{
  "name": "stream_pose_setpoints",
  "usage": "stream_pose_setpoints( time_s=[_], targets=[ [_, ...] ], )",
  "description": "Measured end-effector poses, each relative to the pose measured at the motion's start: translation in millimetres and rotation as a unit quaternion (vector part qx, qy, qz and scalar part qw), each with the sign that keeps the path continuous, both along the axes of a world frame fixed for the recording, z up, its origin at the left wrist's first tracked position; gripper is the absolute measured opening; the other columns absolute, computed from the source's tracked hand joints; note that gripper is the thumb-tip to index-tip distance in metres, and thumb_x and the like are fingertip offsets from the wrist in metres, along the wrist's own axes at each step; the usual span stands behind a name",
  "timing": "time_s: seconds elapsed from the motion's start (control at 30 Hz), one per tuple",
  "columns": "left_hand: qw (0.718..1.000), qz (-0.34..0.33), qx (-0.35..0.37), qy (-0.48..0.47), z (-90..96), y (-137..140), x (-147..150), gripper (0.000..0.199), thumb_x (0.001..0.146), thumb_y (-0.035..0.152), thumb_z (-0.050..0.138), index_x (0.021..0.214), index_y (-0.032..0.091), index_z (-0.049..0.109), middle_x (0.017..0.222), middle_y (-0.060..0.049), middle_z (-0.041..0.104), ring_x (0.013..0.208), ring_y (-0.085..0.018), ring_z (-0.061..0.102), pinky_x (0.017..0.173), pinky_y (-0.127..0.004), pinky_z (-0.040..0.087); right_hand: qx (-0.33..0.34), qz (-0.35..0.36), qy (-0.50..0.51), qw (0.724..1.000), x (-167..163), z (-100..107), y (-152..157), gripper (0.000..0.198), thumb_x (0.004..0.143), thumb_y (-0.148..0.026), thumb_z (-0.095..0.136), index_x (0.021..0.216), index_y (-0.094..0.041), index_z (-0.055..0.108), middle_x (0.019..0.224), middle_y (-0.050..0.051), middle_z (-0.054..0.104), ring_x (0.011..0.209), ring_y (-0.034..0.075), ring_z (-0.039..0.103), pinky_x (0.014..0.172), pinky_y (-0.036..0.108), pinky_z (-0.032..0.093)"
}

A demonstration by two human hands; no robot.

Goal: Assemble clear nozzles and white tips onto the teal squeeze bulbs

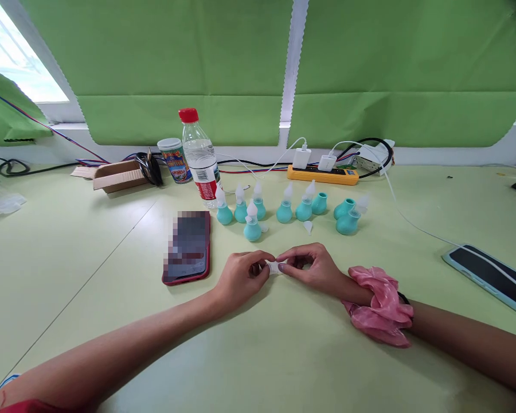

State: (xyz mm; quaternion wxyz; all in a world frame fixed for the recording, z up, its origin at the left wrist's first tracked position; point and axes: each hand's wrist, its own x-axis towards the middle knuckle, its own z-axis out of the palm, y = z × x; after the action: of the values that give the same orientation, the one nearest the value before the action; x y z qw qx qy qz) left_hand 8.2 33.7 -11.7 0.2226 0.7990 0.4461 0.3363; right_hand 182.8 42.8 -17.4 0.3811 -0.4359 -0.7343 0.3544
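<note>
Pinched between the fingertips of my left hand (242, 279) and my right hand (313, 267) is a small translucent plastic piece (275, 268), held low over the table; the fingers hide its ends. Just beyond stand several turquoise bulb nasal aspirators with pale, clear pointed nozzles, the nearest aspirator (252, 230) being in front of the others. To the right an aspirator (348, 222) leans with its nozzle tilted. Two turquoise bulbs lack nozzles: one open bulb (319, 203) is upright, and another bulb (344, 209) lies tipped. A loose clear tip (308, 227) lies on the table.
Left of the hands lies a red-cased phone (187, 246); another phone (494, 275) rests at right with a white cable across it. Behind are a water bottle (200, 160), a snack can (174, 162), a cardboard box (121, 175) and a yellow power strip (322, 175) with chargers.
</note>
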Motion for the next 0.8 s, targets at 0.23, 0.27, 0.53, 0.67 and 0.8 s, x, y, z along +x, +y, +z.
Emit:
stream_pose_setpoints(
  time_s=[0.23, 0.27, 0.53, 0.67, 0.8],
  targets=[
    [1.000, -0.001, 0.014, 0.017, -2.7, -0.3, -0.5, 0.020, 0.069, 0.011, 0.047, 0.081, 0.016, 0.062, 0.059, 0.002, 0.058, 0.051, -0.008, 0.049, 0.052, -0.017, 0.040, 0.035, 0.007, -0.011, 0.999, 0.2, 0.6, -1.9, 0.016, 0.067, -0.023, 0.058, 0.076, -0.012, 0.067, 0.051, -0.001, 0.052, 0.046, 0.007, 0.043, 0.044, 0.019, 0.037],
    [1.000, -0.001, 0.014, 0.022, -2.0, -0.7, -0.4, 0.019, 0.069, 0.011, 0.047, 0.081, 0.016, 0.061, 0.059, 0.002, 0.058, 0.051, -0.008, 0.050, 0.052, -0.017, 0.040, 0.032, 0.012, -0.012, 0.999, 0.5, 0.6, -1.6, 0.016, 0.068, -0.022, 0.057, 0.076, -0.012, 0.066, 0.050, -0.002, 0.051, 0.045, 0.007, 0.042, 0.043, 0.018, 0.037],
    [0.998, -0.015, 0.024, 0.050, -0.5, -1.5, 0.0, 0.021, 0.071, 0.011, 0.044, 0.086, 0.017, 0.058, 0.060, 0.002, 0.057, 0.052, -0.008, 0.048, 0.053, -0.018, 0.039, 0.057, 0.045, -0.028, 0.997, 1.6, -0.7, -3.8, 0.015, 0.068, -0.020, 0.056, 0.081, -0.014, 0.060, 0.046, -0.006, 0.042, 0.043, 0.006, 0.036, 0.043, 0.018, 0.033],
    [0.998, -0.025, 0.036, 0.048, -2.3, -1.6, -0.5, 0.020, 0.071, 0.012, 0.044, 0.084, 0.017, 0.059, 0.063, 0.001, 0.058, 0.053, -0.009, 0.049, 0.054, -0.018, 0.041, 0.069, 0.044, -0.037, 0.996, 1.7, -0.7, -4.9, 0.018, 0.069, -0.020, 0.055, 0.086, -0.015, 0.059, 0.044, -0.008, 0.038, 0.042, 0.006, 0.034, 0.043, 0.018, 0.031],
    [0.996, -0.024, 0.049, 0.065, -0.4, -2.9, -0.6, 0.022, 0.071, 0.011, 0.044, 0.087, 0.016, 0.058, 0.065, 0.000, 0.059, 0.056, -0.010, 0.051, 0.057, -0.020, 0.042, 0.085, 0.059, -0.064, 0.993, 3.4, -0.5, -4.2, 0.018, 0.071, -0.019, 0.052, 0.086, -0.015, 0.061, 0.043, -0.008, 0.032, 0.041, 0.006, 0.029, 0.041, 0.019, 0.027]
  ],
)
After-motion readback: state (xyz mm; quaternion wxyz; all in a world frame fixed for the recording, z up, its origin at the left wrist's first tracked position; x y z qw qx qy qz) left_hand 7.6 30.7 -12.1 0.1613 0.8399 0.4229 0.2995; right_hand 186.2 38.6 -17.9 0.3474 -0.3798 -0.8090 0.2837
